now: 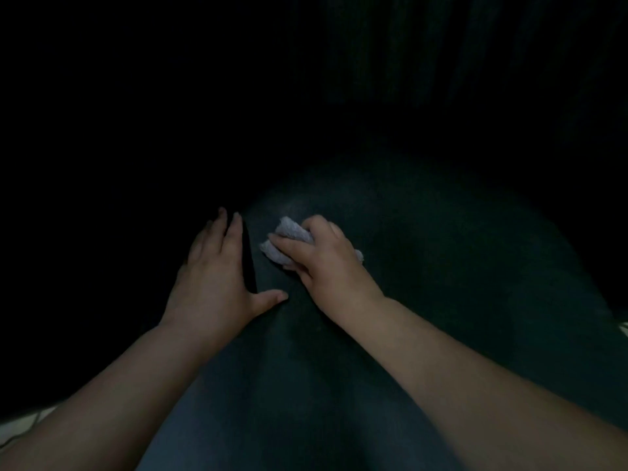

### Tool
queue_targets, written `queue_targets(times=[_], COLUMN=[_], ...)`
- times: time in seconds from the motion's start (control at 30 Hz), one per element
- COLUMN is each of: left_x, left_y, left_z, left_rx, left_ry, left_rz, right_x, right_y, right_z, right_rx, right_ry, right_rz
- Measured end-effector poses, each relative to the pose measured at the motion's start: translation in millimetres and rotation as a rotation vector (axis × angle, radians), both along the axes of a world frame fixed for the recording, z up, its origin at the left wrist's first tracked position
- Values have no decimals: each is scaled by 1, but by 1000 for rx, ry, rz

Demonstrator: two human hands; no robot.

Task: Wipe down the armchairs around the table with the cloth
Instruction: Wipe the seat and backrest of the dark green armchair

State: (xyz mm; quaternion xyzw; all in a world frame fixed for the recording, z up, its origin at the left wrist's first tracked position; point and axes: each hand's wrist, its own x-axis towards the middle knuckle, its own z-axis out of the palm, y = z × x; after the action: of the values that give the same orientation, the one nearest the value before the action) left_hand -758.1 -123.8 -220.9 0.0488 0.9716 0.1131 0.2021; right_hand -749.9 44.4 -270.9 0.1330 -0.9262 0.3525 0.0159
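Observation:
The scene is very dark. A dark armchair cushion (424,266) fills the centre and lower part of the view. My right hand (323,263) grips a bunched pale cloth (289,232) and presses it onto the cushion's left part. My left hand (217,277) lies beside it with straight fingers, its fingers reaching into the dark gap at the cushion's left edge and its thumb spread out on the cushion.
Faint vertical folds, perhaps a curtain (475,62), show at the top right. Pale floor patches appear at the bottom left (20,426) and right edge (623,326). Everything else is black.

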Motion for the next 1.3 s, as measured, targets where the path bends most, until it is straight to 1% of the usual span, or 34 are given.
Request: queue_targets(times=[0.17, 0.27, 0.3, 0.4, 0.47, 0.57, 0.63, 0.7, 0.9, 1.03, 1.17, 1.3], left_x=[36, 59, 65, 79, 86, 89, 88, 86, 80, 75, 61, 41], left_y=[-14, -18, -19, -19, -17, -13, -11, -10, -30, -60, -107, -155], left_z=[2, 2, 3, 11, 21, 48, 75, 110, 232, 298, 334, 337], left_rx=[7, 3, 1, -32, -48, -60, -66, -58, -18, -31, -61, -58], left_ry=[-45, -64, -71, -100, -102, -62, -11, 51, 221, 314, 369, 300], left_rz=[3, 3, -2, -24, -25, -24, -30, -32, 3, 15, 25, 43], right_x=[45, 69, 75, 92, 100, 101, 96, 88, 65, 56, 46, 38], right_y=[17, 29, 34, 49, 56, 57, 51, 44, 12, -18, -59, -110], right_z=[10, 18, 20, 27, 34, 63, 91, 125, 235, 289, 315, 320], right_rx=[57, 127, 165, 204, 204, 11, -120, -253, -382, -444, -486, -513], right_ry=[-48, -207, -234, -388, -405, -408, -388, -390, -381, -340, -284, -267], right_rz=[189, 261, 281, 240, 140, -161, -284, -357, -390, -364, -356, -406])
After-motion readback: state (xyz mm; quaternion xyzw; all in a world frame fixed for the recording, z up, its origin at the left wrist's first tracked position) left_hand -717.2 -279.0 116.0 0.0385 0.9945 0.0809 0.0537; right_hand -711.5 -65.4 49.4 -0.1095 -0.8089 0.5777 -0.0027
